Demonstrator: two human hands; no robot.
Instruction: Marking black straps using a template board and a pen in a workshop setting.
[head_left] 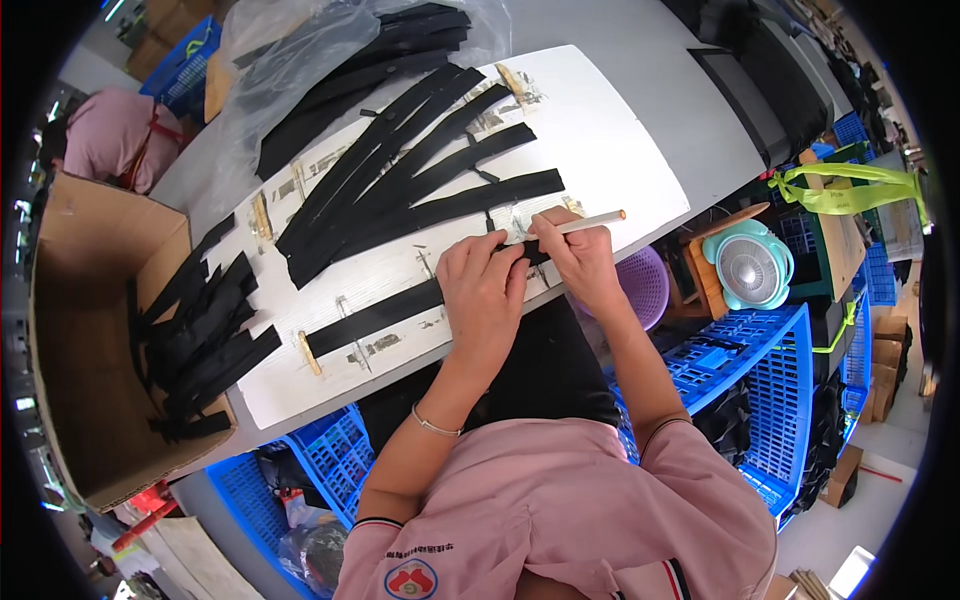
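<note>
My right hand (pixel 580 257) grips a slim white pen (pixel 597 221), its fingers wrapped near the writing end, its tip by my left fingertips. My left hand (pixel 482 295) is closed over the right part of a black fabric strip (pixel 375 314), pressing it down on a white board (pixel 640 150). That strip lies slanted along the board's near side; its middle is hidden under my left hand. Farther up, several more black strips (pixel 400 190) fan out across the board. Short pieces of tape and dark marks dot the board's surface.
Black strips hang in an open cardboard box (pixel 105 340) at the left. Clear plastic (pixel 300 50) with more strips lies at the back. Blue crates (pixel 780 390), a purple basket (pixel 642 285) and a teal fan (pixel 748 265) stand at the right. A person (pixel 120 140) bends at far left.
</note>
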